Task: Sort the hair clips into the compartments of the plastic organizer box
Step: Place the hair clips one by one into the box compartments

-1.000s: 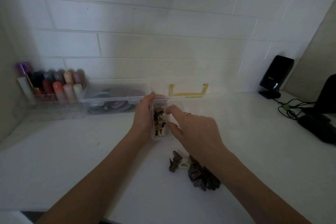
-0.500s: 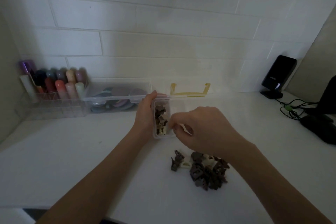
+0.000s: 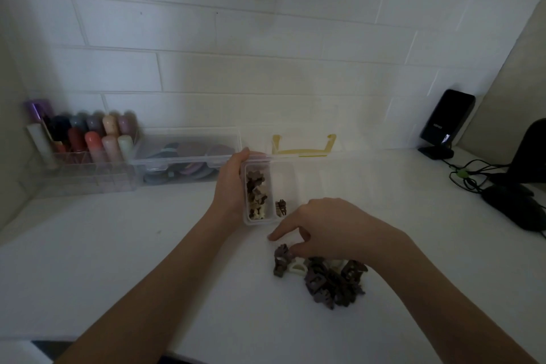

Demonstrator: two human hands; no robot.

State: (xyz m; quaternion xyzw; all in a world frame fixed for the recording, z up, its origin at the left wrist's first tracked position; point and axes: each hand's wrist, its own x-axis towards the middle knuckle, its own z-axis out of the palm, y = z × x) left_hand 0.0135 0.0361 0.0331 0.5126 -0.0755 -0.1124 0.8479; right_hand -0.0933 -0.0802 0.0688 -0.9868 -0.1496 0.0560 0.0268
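Hair clips, that's the job, and I'm watching from afar as the white surface [image 3: 118,260] carries everything: the clear plastic organizer box [image 3: 298,186] sits against the tiled wall, its leftmost compartment well stocked with brown and cream clips, the next one holding just a single dark clip [image 3: 281,207]. My left hand [image 3: 232,186] is curled round the box's left end, steadying it. Just in front of the box lies the loose pile of clips [image 3: 328,278], and my right hand [image 3: 331,229] is down on its left edge, thumb and fingers pinching a dark clip [image 3: 283,251] while the index finger points out straight. Risk here, I'd say: these clips lie tangled, so lifting one may drag a neighbour along and scatter it, or a weak pinch drops it short of the box. The dim light makes telling browns apart tricky too.
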